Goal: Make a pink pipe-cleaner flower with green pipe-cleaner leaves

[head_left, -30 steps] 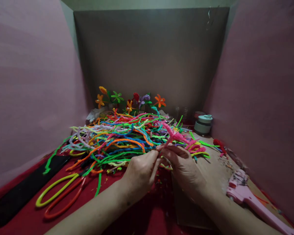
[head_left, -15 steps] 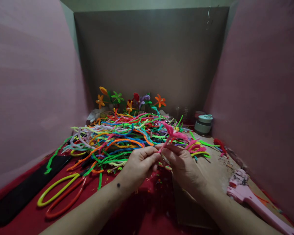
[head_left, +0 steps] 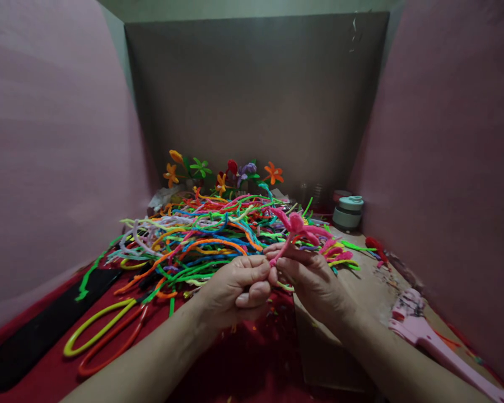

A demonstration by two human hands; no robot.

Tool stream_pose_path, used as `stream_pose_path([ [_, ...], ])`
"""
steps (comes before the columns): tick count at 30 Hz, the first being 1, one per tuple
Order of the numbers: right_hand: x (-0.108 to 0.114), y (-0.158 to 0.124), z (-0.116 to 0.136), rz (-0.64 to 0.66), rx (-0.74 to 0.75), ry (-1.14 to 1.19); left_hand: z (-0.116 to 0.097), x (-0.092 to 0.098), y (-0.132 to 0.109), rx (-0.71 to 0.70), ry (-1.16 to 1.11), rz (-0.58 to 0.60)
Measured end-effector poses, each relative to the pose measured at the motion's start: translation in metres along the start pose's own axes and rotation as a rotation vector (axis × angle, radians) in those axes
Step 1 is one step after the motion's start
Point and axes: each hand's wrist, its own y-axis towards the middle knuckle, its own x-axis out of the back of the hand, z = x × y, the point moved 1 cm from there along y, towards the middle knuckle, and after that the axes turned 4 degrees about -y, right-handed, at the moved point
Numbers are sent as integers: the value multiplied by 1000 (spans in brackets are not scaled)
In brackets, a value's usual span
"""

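A pink pipe-cleaner flower (head_left: pixel 296 224) stands tilted above my fingertips, its petals spread and its short stem running down between both hands. My left hand (head_left: pixel 239 285) pinches the lower end of the stem between thumb and forefinger, the other fingers curled in. My right hand (head_left: pixel 315 277) grips the stem from the other side, thumb and fingers close around it. Just beyond the hands lies a large heap of coloured pipe cleaners (head_left: pixel 201 224). More pink looped petals (head_left: pixel 334 252) rest to the right of the flower, partly behind my right hand.
Scissors (head_left: pixel 105 327) with yellow and red handles lie at left beside a black strip (head_left: pixel 46 330). Finished flowers (head_left: pixel 273 172) stand at the back. A lidded jar (head_left: pixel 348 214) is back right. A pink glue gun (head_left: pixel 437 341) lies on cardboard at right. Pink panels flank the table.
The flower has turned so its petals face me more. My left hand has shifted slightly, its fingers curling further in beneath the stem end.
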Motion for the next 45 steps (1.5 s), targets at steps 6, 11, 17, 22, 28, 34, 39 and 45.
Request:
stream_pose_path([
  [6, 2, 0, -1, -37, -8, -54, 2, -2, -2, 52, -100, 64],
  [11, 5, 1, -11, -122, -19, 19, 0, -2, 1, -8, 166, -71],
  [17, 7, -2, -14, -256, 2, -42, 3, -7, 0, -452, 1071, -450],
  [22, 2, -2, -6, -212, -30, -198, 7, -2, -1, -614, 1378, -496],
  [28, 0, -3, -1, -101, -6, -173, 3, -2, -1, -579, 1320, -499],
  [34, 0, -4, -4, -130, -22, -132, -1, -8, 1, -437, 966, -468],
  [39, 4, -3, -9, -185, -45, -94, 0, -10, 3, -238, 525, -396],
  [45, 2, 0, -7, -186, -104, 43, 4, -2, 3, -65, 76, -103],
])
